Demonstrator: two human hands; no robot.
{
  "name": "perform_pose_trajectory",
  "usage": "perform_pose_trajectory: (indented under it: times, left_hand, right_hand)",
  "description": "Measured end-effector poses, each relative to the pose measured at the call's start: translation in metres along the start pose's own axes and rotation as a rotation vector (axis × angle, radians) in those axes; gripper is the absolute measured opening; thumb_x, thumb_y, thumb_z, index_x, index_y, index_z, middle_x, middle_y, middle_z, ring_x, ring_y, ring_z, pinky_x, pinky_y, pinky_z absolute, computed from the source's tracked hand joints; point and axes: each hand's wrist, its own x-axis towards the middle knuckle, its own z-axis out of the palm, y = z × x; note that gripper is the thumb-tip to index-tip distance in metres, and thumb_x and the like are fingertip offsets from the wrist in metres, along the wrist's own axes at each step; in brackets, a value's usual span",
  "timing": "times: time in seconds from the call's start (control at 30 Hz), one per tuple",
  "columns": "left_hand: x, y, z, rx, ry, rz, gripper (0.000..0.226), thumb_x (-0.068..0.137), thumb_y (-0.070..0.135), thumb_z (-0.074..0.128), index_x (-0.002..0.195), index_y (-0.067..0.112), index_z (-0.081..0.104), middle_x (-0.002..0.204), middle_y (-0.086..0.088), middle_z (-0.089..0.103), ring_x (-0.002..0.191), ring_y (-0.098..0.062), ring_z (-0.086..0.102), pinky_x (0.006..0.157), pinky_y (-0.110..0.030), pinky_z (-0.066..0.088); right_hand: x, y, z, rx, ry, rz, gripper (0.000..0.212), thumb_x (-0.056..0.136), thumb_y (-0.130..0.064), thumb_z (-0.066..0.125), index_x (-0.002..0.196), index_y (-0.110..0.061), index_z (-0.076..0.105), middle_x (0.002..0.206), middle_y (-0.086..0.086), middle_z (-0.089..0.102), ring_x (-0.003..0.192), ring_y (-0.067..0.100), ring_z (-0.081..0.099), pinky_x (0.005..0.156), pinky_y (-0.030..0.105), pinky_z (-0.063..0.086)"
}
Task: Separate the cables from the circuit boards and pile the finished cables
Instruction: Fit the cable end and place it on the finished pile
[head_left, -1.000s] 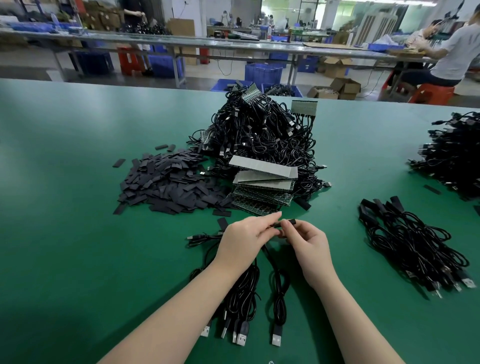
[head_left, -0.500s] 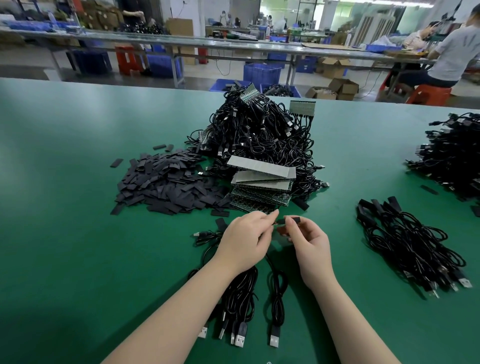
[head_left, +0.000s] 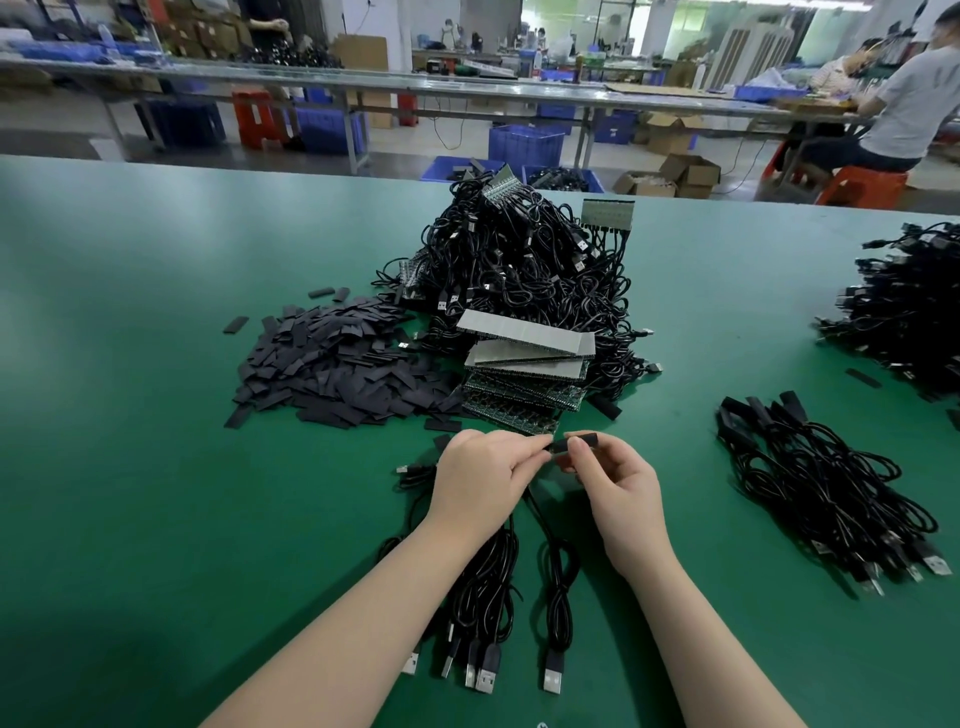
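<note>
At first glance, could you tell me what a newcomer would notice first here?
The big tangle of black cables heaped mid-table, with stacked circuit boards leaning at its front. Left of it spreads a heap of dark flat strips. Nearest, the left hand and right hand pinch a small black sleeve together.

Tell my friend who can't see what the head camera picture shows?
Two hands, left hand and right hand, pinch a small black sleeve on a cable over a green table. Behind sit circuit boards and a cable heap; a finished pile lies right.
</note>
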Motion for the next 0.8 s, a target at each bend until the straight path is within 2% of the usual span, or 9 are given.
perform_pose_trajectory:
  times: [0.23, 0.33, 0.43, 0.63, 0.8]
  left_hand:
    - [-0.001, 0.0025, 0.001, -0.029, -0.004, -0.004, 0.02, 0.086, 0.024, 0.069, 0.105, 0.02, 0.077, 0.088, 0.005, 0.076, 0.076, -0.011, 0.068, 0.072, -0.029, 0.047]
    - [-0.0008, 0.0013, 0.0005, -0.022, -0.011, 0.006, 0.021, 0.086, 0.019, 0.069, 0.105, 0.019, 0.077, 0.082, 0.006, 0.074, 0.07, -0.012, 0.065, 0.069, -0.025, 0.042]
    - [-0.0005, 0.0017, 0.0008, -0.024, -0.025, 0.021, 0.023, 0.087, 0.019, 0.064, 0.106, 0.019, 0.076, 0.082, 0.006, 0.074, 0.072, -0.012, 0.065, 0.069, -0.025, 0.04]
    - [0.0012, -0.0014, 0.0025, -0.047, -0.105, 0.019, 0.023, 0.093, 0.024, 0.063, 0.113, 0.023, 0.074, 0.09, 0.006, 0.074, 0.083, -0.012, 0.064, 0.074, -0.024, 0.037]
    - [-0.0001, 0.0001, 0.001, -0.041, -0.078, 0.055, 0.023, 0.089, 0.02, 0.066, 0.11, 0.017, 0.075, 0.091, 0.004, 0.075, 0.082, -0.015, 0.067, 0.074, -0.027, 0.042]
  right_hand:
    - [-0.0001, -0.001, -0.0015, 0.023, -0.011, 0.002, 0.01, 0.094, -0.011, 0.067, 0.093, -0.018, 0.074, 0.083, -0.003, 0.077, 0.079, 0.006, 0.072, 0.071, 0.012, 0.052]
    - [-0.0009, -0.001, -0.0019, -0.017, -0.045, 0.012, 0.015, 0.09, -0.013, 0.072, 0.088, -0.027, 0.076, 0.085, 0.0, 0.077, 0.08, 0.01, 0.071, 0.073, 0.017, 0.054]
    - [-0.0008, 0.0004, -0.0003, -0.065, -0.048, 0.014, 0.01, 0.088, -0.014, 0.075, 0.089, -0.025, 0.077, 0.086, 0.0, 0.077, 0.081, 0.012, 0.07, 0.075, 0.022, 0.056]
    - [0.0003, 0.0017, -0.0018, -0.057, -0.013, 0.024, 0.008, 0.087, -0.015, 0.075, 0.088, -0.023, 0.077, 0.086, 0.001, 0.077, 0.081, 0.011, 0.069, 0.074, 0.02, 0.054]
    - [0.0007, 0.002, -0.0011, -0.057, -0.02, 0.016, 0.01, 0.086, -0.014, 0.076, 0.086, -0.024, 0.078, 0.085, -0.002, 0.078, 0.081, 0.009, 0.071, 0.072, 0.015, 0.053]
